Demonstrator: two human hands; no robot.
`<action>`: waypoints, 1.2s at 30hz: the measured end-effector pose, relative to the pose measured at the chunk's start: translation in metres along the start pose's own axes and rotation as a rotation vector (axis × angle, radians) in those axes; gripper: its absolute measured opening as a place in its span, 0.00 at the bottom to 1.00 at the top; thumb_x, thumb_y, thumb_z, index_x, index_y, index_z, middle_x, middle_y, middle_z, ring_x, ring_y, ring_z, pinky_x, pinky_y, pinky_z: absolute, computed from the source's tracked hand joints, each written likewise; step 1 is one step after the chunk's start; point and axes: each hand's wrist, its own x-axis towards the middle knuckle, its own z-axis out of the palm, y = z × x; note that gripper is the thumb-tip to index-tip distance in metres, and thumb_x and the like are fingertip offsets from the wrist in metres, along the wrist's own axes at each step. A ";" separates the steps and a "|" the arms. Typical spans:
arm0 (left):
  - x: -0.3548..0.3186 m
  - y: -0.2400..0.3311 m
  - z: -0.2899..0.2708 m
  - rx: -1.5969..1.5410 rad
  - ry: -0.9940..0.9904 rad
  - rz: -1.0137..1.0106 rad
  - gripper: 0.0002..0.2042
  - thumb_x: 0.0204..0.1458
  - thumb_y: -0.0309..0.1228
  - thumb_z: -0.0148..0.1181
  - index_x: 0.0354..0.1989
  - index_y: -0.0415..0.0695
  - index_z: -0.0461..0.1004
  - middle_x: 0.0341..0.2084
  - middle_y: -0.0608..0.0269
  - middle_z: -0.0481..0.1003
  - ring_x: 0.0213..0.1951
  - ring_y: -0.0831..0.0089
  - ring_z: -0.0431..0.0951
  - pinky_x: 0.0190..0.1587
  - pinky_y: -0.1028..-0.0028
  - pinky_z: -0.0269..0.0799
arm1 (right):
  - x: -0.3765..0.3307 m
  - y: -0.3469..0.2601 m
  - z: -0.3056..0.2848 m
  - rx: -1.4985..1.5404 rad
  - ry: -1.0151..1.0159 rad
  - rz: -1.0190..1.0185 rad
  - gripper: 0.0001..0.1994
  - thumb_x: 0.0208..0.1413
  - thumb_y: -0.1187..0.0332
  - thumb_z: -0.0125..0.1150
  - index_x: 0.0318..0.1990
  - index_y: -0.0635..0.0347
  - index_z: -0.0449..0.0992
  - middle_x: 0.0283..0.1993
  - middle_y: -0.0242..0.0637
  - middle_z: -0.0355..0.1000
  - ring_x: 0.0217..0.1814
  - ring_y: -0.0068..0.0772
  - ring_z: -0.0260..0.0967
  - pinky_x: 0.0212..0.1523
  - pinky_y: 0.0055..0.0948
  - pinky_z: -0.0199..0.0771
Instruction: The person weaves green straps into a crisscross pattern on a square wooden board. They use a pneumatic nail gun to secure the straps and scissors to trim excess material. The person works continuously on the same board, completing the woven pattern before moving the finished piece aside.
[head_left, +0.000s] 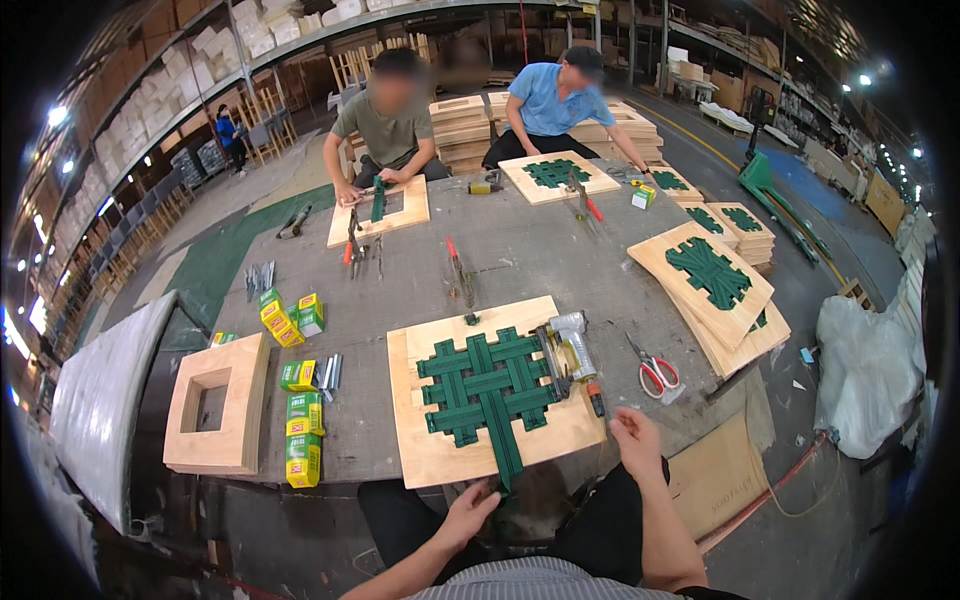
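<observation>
In front of me lies a square wooden panel (412,380) with green webbing straps (470,385) woven across its middle. One longer green strap (503,450) runs over the panel's near edge. My left hand (470,512) is closed at that strap's lower end, fingertips pinched on its edge. To the right of the panel, my right hand (637,440) is raised with curled fingers; whether anything small is inside them is hidden. A staple gun (572,348) rests on the panel's right side, its orange-and-black end (594,393) close to my right hand.
Scissors (655,373) lie right; finished panels (710,275) stack beyond. Left are wooden frames (180,420), staple boxes (303,455) and loose staple strips (330,375). Red-handled pliers (455,262) lie farther back. Across the table, two people work on panels (415,212); another staple box (643,197) stands there.
</observation>
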 end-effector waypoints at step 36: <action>-0.024 0.025 0.041 -0.260 -0.464 -0.142 0.27 0.73 0.49 0.45 0.48 0.35 0.82 0.45 0.57 0.83 0.51 0.71 0.80 0.59 0.69 0.73 | -0.029 -0.025 0.125 0.513 -0.716 0.830 0.23 0.76 0.55 0.41 0.61 0.67 0.71 0.49 0.46 0.79 0.44 0.39 0.78 0.47 0.39 0.81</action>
